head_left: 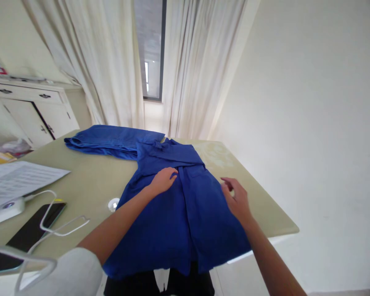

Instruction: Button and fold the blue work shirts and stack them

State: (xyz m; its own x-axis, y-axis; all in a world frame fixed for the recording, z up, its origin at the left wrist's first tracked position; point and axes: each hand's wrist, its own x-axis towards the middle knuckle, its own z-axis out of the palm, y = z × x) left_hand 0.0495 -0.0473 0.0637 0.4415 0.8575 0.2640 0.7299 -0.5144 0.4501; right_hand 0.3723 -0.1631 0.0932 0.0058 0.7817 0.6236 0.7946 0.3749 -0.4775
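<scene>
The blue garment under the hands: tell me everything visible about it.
The blue garment is a deep blue woven cloth piece, lying flat on the beige table with both sides folded in to meet at a centre seam. Its near edge hangs over the table's front. Its far end runs leftward as a folded band. The left hand rests flat on it; the right hand touches its right side.

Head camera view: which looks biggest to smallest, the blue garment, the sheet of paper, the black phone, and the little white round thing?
1. Blue garment
2. Sheet of paper
3. Black phone, nearer the camera, so unsure against the paper
4. White round thing
</scene>
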